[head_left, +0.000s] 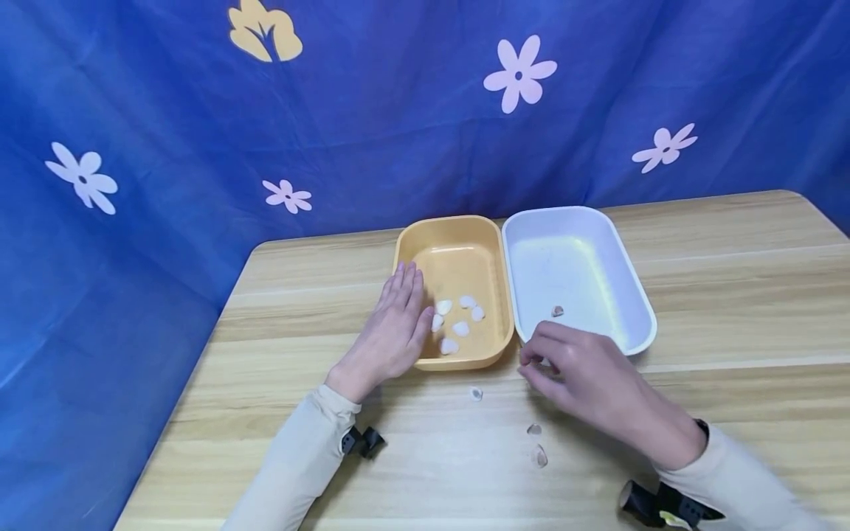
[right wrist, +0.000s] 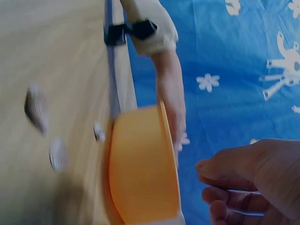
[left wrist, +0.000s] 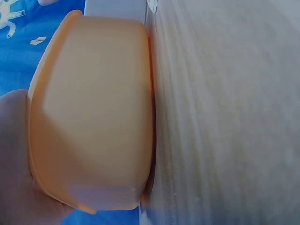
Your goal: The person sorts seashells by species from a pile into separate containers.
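Note:
My left hand (head_left: 392, 324) rests along the left rim of an orange tray (head_left: 408, 236), its fingers straight. Several small white shells (head_left: 461, 329) lie inside this tray. Over the near edge of a white tray (head_left: 627, 302) hovers my right hand (head_left: 584, 369), with loosely bent fingers and thumb and nothing visible between them. One brownish shell (head_left: 558, 311) lies in the white tray. On the table in front are a pale shell (head_left: 476, 394) and two greyish-brown shells (head_left: 541, 456). The right wrist view shows these ribbed shells (right wrist: 58, 154) beside the orange tray.
The two trays stand side by side at the back of the wood-grain table (head_left: 285, 295). Behind it hangs a blue cloth (head_left: 398, 110) with printed flowers. Both wrists carry dark strapped devices (head_left: 361, 442) near the sleeve cuffs.

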`<state>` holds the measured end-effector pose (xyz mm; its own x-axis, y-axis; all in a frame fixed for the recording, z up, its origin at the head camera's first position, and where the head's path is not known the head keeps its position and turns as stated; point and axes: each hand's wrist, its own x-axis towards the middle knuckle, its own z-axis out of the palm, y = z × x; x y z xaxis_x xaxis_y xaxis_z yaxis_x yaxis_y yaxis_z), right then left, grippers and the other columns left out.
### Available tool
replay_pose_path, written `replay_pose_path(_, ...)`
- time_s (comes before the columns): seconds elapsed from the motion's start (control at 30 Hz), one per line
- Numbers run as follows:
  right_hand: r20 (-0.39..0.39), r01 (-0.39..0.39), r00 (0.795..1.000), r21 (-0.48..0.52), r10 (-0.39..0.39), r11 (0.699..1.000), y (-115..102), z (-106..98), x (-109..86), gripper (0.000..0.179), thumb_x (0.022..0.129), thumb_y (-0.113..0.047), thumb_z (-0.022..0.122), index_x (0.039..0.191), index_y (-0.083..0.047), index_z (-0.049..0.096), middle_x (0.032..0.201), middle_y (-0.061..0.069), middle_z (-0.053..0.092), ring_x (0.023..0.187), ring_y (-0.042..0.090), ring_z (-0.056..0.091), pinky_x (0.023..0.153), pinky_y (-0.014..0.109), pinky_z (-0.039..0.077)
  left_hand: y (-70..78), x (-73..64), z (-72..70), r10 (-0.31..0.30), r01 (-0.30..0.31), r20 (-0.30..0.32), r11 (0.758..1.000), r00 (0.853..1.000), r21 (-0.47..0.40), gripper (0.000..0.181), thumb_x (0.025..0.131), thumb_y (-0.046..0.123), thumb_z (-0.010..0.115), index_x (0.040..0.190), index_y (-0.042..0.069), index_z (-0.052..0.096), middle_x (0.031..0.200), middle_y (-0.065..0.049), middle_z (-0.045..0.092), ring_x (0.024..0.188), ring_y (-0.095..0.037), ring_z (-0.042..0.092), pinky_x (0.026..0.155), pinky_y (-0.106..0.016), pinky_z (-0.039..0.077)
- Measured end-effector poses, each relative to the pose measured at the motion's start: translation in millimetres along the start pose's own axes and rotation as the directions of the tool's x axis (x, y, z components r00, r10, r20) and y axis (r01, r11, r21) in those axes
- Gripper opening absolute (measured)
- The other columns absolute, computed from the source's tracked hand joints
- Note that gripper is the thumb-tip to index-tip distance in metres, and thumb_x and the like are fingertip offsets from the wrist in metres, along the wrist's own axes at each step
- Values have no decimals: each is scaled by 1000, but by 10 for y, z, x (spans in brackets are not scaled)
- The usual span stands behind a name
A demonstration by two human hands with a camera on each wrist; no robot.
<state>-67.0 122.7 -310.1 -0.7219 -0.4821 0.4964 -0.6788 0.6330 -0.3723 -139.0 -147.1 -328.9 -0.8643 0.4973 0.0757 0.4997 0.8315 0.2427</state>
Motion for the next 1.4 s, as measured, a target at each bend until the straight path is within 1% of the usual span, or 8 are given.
replay_pose_path(0.23,174,14,984,56,-23,998,-206,183,-9,6,80,-12,75,82,-15,70,82,-8,61,64,0,54,55,16,48,0,-15,8,-5,5,6,1000,1000,-2,59,105,28,25,149,-11,14,157,-27,7,146,-36,-1,120,-42,1)
replay_pose_path(0.37,227,32,973,41,-41,999,-278,282,-21,6,82,-14,74,87,-13,71,84,-7,62,65,1,53,56,19,47,1,-18,9,-11,12,15,1000,1000,-2,61,105,30,24,149,-10,12,158,-26,5,146,-35,-3,120,-42,0)
replay_pose_path(0.57,291,16,956,13,-20,1000,-334,392,-48,16,83,-13,72,99,-9,71,91,-2,66,74,9,64,61,26,53,11,-10,-2,-1,1,12,1000,1000,0,61,105,30,24,149,-10,12,157,-27,6,146,-35,-3,120,-42,0)
replay_pose_path(0.73,311,7,950,-12,-3,1000,-348,477,-58,21,84,-11,70,105,-8,69,92,-1,67,78,13,66,60,29,54,16,-8,-8,3,-3,12,1000,1000,5,60,105,30,24,148,-11,13,157,-27,6,146,-36,-2,120,-42,0)
replay_pose_path(0.9,331,-17,943,-40,30,999,-349,548,-61,7,86,-8,67,90,-14,65,79,-7,61,67,10,62,47,28,47,11,-10,-16,0,0,15,1000,1000,14,61,105,30,25,148,-11,13,157,-27,6,146,-36,-3,120,-43,0)
replay_pose_path(0.97,344,-21,938,-54,39,998,-348,557,-63,8,87,-8,67,84,-15,64,75,-8,59,64,10,60,45,28,44,12,-4,-17,-2,1,17,1000,1000,10,61,105,30,25,149,-11,13,157,-27,7,146,-36,-3,120,-43,0)
replay_pose_path(1.3,330,-53,941,-86,79,995,-333,568,-50,11,89,-5,64,82,-14,64,76,-5,56,61,11,56,45,25,41,-1,2,-17,-10,10,35,1000,999,8,61,105,30,25,149,-11,14,157,-26,8,146,-35,-3,120,-41,-1)
replay_pose_path(1.4,329,-53,941,-95,82,994,-313,577,-37,13,88,-3,65,80,-12,64,76,-4,56,63,12,57,46,26,44,-3,14,-32,-9,8,34,1000,999,2,61,105,30,25,149,-11,15,157,-26,7,146,-35,-3,120,-42,0)
